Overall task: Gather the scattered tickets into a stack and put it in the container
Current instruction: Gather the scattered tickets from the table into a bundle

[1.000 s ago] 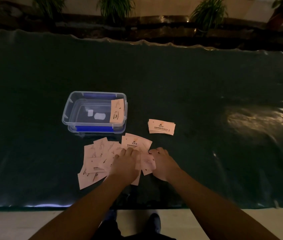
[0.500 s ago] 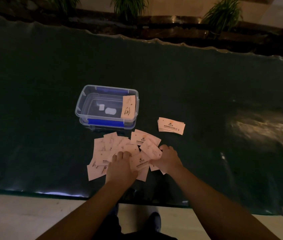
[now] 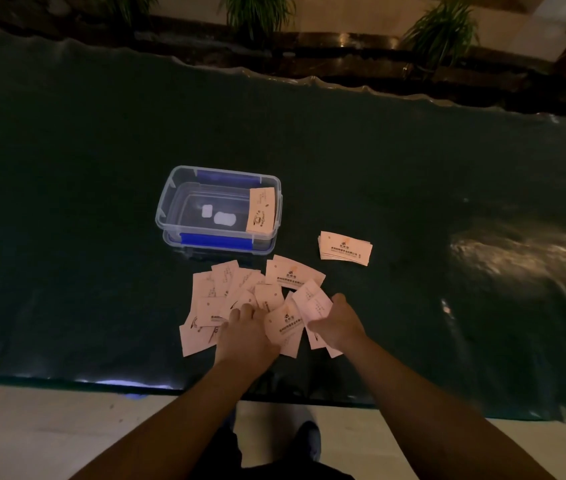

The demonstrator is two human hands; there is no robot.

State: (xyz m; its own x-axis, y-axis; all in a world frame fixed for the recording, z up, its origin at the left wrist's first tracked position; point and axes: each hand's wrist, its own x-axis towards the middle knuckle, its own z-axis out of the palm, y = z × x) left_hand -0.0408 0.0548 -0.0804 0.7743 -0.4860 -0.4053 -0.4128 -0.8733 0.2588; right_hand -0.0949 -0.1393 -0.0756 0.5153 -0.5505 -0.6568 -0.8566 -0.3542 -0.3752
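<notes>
Several pale pink tickets point(image 3: 233, 292) lie scattered and overlapping on the dark green table cover, just in front of a clear plastic container point(image 3: 167, 202) with blue clips. One ticket point(image 3: 261, 211) leans inside the container against its right wall. A neat small stack of tickets point(image 3: 345, 248) lies apart to the right. My left hand point(image 3: 245, 336) rests flat on the pile, fingers on the tickets. My right hand point(image 3: 338, 323) grips a few tickets point(image 3: 312, 303) at the pile's right side, raised slightly off the cover.
The green cover point(image 3: 413, 168) spreads wide over the table, wrinkled and shiny at the right. Its near edge point(image 3: 101, 382) lies just below the pile. Potted plants point(image 3: 257, 12) and a dark ledge stand behind the far edge. My shoes show on the pale floor.
My right hand has closed around a few tickets and lifted them at the pile's right edge. My left hand slid slightly lower on the pile. The camera shifted, so everything sits a little further right.
</notes>
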